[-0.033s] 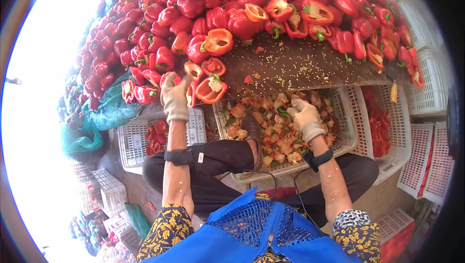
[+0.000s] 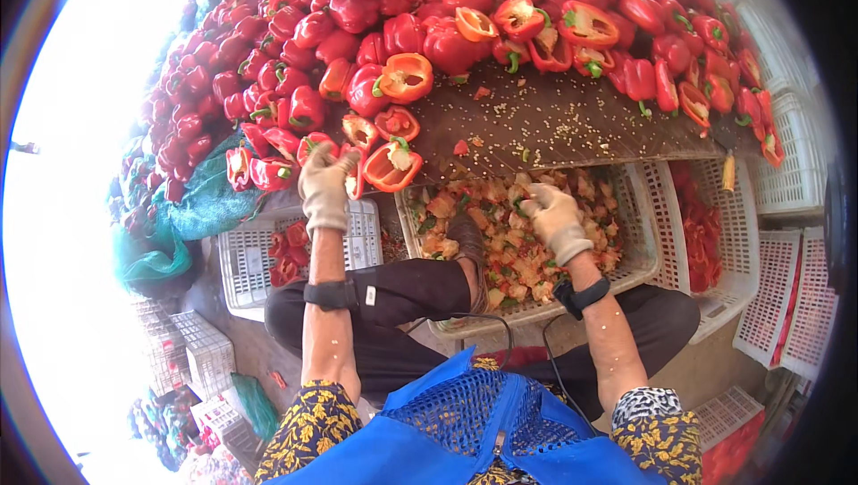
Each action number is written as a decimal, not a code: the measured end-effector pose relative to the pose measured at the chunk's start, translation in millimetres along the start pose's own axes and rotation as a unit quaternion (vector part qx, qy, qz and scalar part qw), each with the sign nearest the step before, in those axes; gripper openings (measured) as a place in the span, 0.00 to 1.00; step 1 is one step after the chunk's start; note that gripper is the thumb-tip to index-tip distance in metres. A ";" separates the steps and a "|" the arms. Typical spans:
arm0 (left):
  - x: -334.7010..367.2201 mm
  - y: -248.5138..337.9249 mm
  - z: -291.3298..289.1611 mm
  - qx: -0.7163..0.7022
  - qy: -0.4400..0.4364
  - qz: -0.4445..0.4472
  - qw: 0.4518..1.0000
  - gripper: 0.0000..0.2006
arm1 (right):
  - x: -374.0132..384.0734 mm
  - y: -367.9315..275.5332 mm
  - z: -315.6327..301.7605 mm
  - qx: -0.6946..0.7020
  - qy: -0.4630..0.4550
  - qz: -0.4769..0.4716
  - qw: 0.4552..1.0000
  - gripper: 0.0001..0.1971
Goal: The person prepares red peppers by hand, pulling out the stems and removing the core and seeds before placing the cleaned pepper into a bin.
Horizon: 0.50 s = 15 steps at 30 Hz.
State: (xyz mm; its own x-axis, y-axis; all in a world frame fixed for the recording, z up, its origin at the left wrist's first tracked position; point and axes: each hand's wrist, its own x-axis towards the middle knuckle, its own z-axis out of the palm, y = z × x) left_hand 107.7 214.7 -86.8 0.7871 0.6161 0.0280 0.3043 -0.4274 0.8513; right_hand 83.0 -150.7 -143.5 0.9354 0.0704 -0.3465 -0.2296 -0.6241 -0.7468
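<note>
My left hand (image 2: 324,185), in a pale glove, is at the near left edge of the dark work surface (image 2: 465,136). Its thumb and fingers are apart, touching or just beside a cut red bell pepper (image 2: 315,143). More pepper halves, such as one with a pale core (image 2: 393,166), lie right of it. My right hand (image 2: 556,219), gloved too, hangs over a white crate (image 2: 645,244) of pepper cores (image 2: 514,257). Its fingers are loosely bent and parted, with nothing clearly held.
A large heap of whole red peppers (image 2: 362,11) covers the far side. White crates with red pepper pieces stand at left (image 2: 241,261) and right (image 2: 737,253). Green netting (image 2: 210,199) hangs at the left. A yellow handle (image 2: 728,172) sticks out at the right edge. My foot (image 2: 465,239) is beside the cores.
My right hand has shifted slightly left over the cores, its fingers more bent; a green stem near its fingertips no longer shows. My left hand has moved slightly nearer me.
</note>
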 end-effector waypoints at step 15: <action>-86.9 45.8 87.8 -0.239 -0.180 -0.142 0.944 0.17 | 18.4 -68.3 0.1 -0.279 0.078 -0.535 0.794 0.28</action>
State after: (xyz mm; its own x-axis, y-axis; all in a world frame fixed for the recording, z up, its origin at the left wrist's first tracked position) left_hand 100.4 83.5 -96.3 0.8672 0.3604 -0.3436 0.3217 0.1213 0.9390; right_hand 115.9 -106.7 -99.0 0.5462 0.7230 0.4230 0.8330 -0.5220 -0.1833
